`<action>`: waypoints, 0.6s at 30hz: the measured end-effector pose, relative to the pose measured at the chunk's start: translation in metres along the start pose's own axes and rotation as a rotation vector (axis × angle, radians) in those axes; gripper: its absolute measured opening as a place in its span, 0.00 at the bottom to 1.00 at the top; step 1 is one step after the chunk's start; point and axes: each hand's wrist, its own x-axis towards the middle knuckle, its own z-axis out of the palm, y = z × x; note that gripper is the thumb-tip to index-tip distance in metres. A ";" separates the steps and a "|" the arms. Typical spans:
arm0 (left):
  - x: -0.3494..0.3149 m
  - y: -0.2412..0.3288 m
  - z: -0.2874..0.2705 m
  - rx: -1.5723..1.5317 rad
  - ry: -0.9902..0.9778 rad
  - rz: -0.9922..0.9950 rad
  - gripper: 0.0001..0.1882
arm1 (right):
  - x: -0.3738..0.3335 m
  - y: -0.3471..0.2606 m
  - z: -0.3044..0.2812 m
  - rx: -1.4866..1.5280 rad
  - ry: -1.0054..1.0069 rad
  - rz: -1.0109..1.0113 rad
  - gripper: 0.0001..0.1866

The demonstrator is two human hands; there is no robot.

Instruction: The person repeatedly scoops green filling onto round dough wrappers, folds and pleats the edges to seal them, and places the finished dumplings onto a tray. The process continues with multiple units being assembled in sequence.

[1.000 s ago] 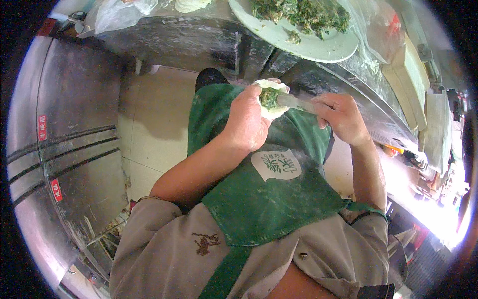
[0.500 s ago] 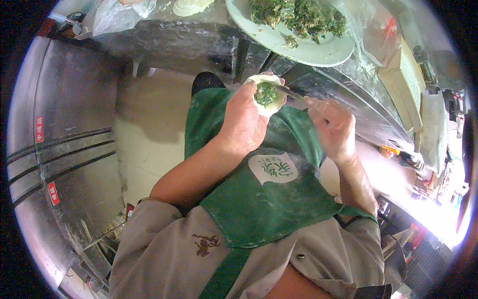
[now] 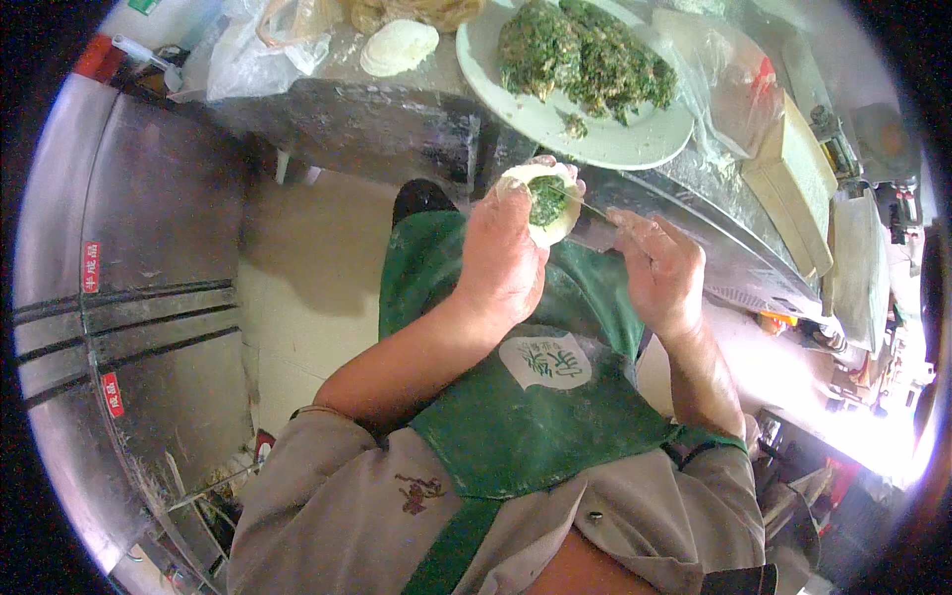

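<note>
Left hand (image 3: pixel 506 263): centre of frame, cupped around a dough wrapper (image 3: pixel 540 203) with green filling.
Right hand (image 3: pixel 659 273): right of centre, pinching a thin stick (image 3: pixel 595 210) touching the wrapper.
Plate (image 3: pixel 595 144): top, on table (image 3: pixel 397 124), heaped with greens.

The counter edge (image 3: pixel 397 129) and heaped plate (image 3: pixel 635 144) crowd the hands; open room lies below.

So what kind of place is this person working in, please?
Most likely a food-preparation kitchen, perhaps commercial. The left hand holds a round dough wrapper with green filling, a large plate of chopped greens sits on the floured steel counter, and the person wears a green apron.
</note>
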 end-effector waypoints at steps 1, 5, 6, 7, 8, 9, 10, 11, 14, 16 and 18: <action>0.002 0.000 0.002 0.030 -0.016 0.016 0.23 | 0.003 0.000 -0.001 -0.009 0.017 -0.013 0.12; 0.011 0.005 0.021 0.091 -0.028 0.056 0.24 | 0.020 0.001 -0.012 0.017 0.130 -0.048 0.11; 0.018 0.007 0.023 0.096 -0.013 0.064 0.24 | 0.029 0.005 -0.014 0.028 0.120 -0.005 0.11; 0.025 0.008 0.024 0.103 -0.006 0.066 0.23 | 0.039 0.010 -0.017 0.039 0.117 0.043 0.10; 0.032 0.011 0.027 0.110 0.002 0.067 0.23 | 0.051 0.014 -0.021 0.050 0.115 0.092 0.10; 0.039 0.012 0.031 0.084 0.044 0.085 0.22 | 0.070 0.016 -0.021 -0.009 0.094 0.215 0.12; 0.041 0.015 0.033 0.069 -0.002 0.113 0.22 | 0.086 0.025 -0.026 -0.023 0.055 0.225 0.12; 0.044 0.019 0.038 0.054 0.011 0.107 0.22 | 0.103 0.041 -0.030 -0.037 0.014 0.233 0.13; 0.042 0.029 0.046 0.016 0.032 0.072 0.23 | 0.111 0.056 -0.038 -0.137 0.020 0.249 0.14; 0.034 0.033 0.043 -0.027 0.053 0.059 0.22 | 0.093 0.028 -0.047 -0.212 0.061 0.220 0.15; 0.032 0.032 0.040 -0.094 0.058 0.038 0.22 | 0.069 0.004 -0.046 -0.156 0.155 0.102 0.11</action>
